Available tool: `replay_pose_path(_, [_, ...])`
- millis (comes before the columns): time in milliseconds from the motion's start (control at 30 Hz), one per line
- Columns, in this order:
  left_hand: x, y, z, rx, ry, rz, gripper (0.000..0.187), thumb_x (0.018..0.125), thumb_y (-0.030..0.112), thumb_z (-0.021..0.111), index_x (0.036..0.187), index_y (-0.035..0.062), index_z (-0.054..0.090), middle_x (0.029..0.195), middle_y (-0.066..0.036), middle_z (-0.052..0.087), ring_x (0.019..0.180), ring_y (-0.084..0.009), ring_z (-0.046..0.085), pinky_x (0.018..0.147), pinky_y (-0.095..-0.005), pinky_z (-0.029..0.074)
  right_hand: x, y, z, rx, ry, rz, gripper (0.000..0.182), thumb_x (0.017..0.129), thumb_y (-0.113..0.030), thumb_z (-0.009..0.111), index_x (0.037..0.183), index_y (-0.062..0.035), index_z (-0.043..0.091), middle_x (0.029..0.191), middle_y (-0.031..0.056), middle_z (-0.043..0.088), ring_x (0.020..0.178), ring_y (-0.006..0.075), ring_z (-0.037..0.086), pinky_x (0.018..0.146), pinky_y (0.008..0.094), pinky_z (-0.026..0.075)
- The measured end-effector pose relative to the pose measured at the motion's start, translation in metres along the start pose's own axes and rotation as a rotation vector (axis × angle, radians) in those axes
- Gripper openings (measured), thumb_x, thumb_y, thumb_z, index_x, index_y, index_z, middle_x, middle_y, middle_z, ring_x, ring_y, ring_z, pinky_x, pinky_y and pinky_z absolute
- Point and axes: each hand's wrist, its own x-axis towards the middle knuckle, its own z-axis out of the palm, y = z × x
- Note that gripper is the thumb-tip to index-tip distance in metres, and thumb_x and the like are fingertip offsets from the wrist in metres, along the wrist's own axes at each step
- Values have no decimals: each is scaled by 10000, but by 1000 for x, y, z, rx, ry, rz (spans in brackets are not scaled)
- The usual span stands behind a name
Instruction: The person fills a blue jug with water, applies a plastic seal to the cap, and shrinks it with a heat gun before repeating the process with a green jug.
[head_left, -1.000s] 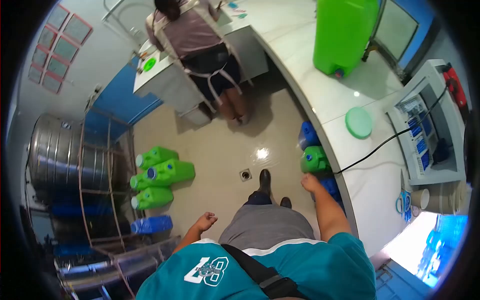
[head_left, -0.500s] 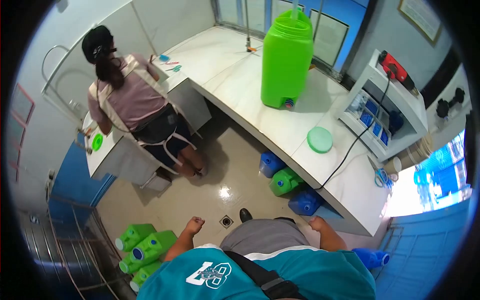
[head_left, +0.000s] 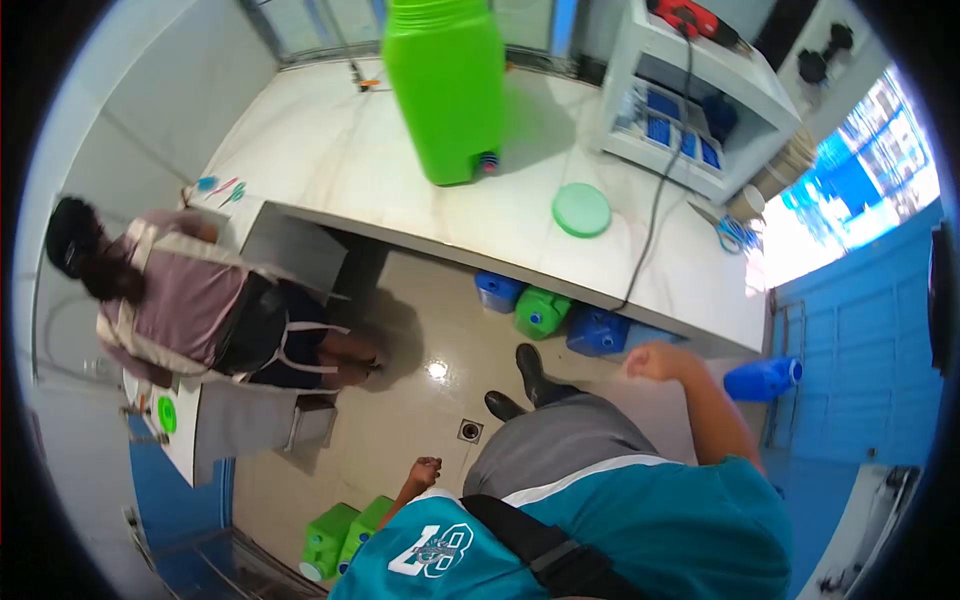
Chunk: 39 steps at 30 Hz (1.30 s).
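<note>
My left hand (head_left: 425, 472) hangs in front of my body over the tiled floor, its fingers curled in and nothing showing in them. My right hand (head_left: 655, 361) is raised in front of the counter's (head_left: 660, 255) front edge, somewhat blurred, with curled fingers and no object visible. Near it below stands a blue jug (head_left: 598, 331), beside a green jug (head_left: 543, 312) under the counter. On the counter a tall green water container (head_left: 445, 100) stands upright, a spigot (head_left: 487, 163) low on its side. A pale green round lid (head_left: 581, 210) lies to its right.
A co-worker in an apron (head_left: 200, 290) stands at the left counter. Green jugs (head_left: 330, 540) and a blue jug (head_left: 763, 379) are on the floor. A white shelf unit (head_left: 690, 110) carries a red power tool (head_left: 697, 20); its cord crosses the counter. Scissors (head_left: 732, 233) lie nearby.
My view has turned right and moved closer to the counter. My right hand has risen and swung forward; my left hand stays low. The co-worker now appears further left and lower.
</note>
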Motion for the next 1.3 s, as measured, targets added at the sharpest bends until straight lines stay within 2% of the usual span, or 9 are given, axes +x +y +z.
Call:
replay_pose_path(100, [2, 11, 8, 99, 131, -268, 259, 981, 143, 563, 1198, 50, 670, 1018, -56, 692, 817, -202, 650, 641, -339, 501, -21, -4, -36, 237, 209, 16, 234, 916, -269, 673, 999, -59, 735, 891, 84, 725, 859, 154, 666, 797, 338, 535])
replay_pose_path(167, [-15, 24, 13, -70, 34, 87, 165, 838, 27, 598, 741, 154, 555, 675, 67, 472, 550, -82, 469, 436, -273, 319, -26, -2, -60, 218, 374, 44, 230, 898, -232, 681, 1022, -42, 722, 930, 112, 717, 875, 172, 660, 810, 345, 528])
replay_pose_path(300, [-26, 94, 16, 53, 219, 93, 130, 905, 109, 631, 778, 109, 607, 700, 31, 556, 539, -85, 493, 483, -246, 356, -8, 8, -79, -108, 875, 18, 225, 880, -181, 678, 1038, -26, 711, 1051, 146, 708, 973, 279, 656, 882, 395, 512])
replay_pose_path(333, [-4, 96, -8, 169, 126, 100, 81, 960, 177, 582, 986, 125, 637, 846, 30, 610, 737, -112, 589, 589, -267, 449, -2, 11, -84, -259, 879, 21, 308, 887, -195, 676, 1154, -40, 683, 1256, 185, 641, 1182, 365, 577, 1019, 455, 450])
replay_pose_path(433, [-2, 163, 3, 297, 394, 347, 271, 980, 300, 653, 1009, 34, 611, 833, -42, 651, 744, -135, 599, 695, -299, 500, 42, 27, -79, -410, 1079, 103, 449, 915, -247, 664, 1327, -80, 603, 1446, 208, 506, 1375, 401, 424, 1140, 514, 336])
replay_pose_path(633, [-45, 396, 63, 649, 511, 843, 332, 999, 274, 645, 1199, 10, 613, 1029, -80, 683, 929, -165, 643, 852, -330, 526, 118, 21, -120, -417, 1130, 148, 594, 950, -304, 630, 1480, -96, 461, 1558, 236, 370, 1479, 431, 267, 1193, 579, 224])
replay_pose_path(800, [-45, 536, 134, 1060, 578, 1251, 304, 903, 242, 700, 1111, 26, 656, 1087, -174, 679, 1039, -373, 634, 912, -437, 512, 181, 5, -175, -447, 1151, 149, 601, 970, -338, 573, 1493, -74, 437, 1565, 246, 358, 1473, 446, 271, 1200, 575, 214])
replay_pose_path(1033, [35, 597, 203, 1077, 549, 1525, 266, 848, 214, 715, 1043, 37, 686, 1064, -136, 683, 1020, -367, 621, 896, -445, 507, 202, -3, -180, -405, 1243, 122, 545, 990, -348, 495, 1426, -21, 505, 1557, 250, 376, 1472, 452, 276, 1214, 565, 194])
replay_pose_path(1300, [28, 594, 220, 1040, 699, 1386, 198, 851, 213, 717, 979, 69, 675, 1034, -124, 649, 1041, -351, 590, 925, -446, 468, 199, -11, -182, -441, 1267, 149, 512, 972, -329, 520, 1394, -40, 547, 1518, 248, 425, 1446, 439, 329, 1201, 556, 228])
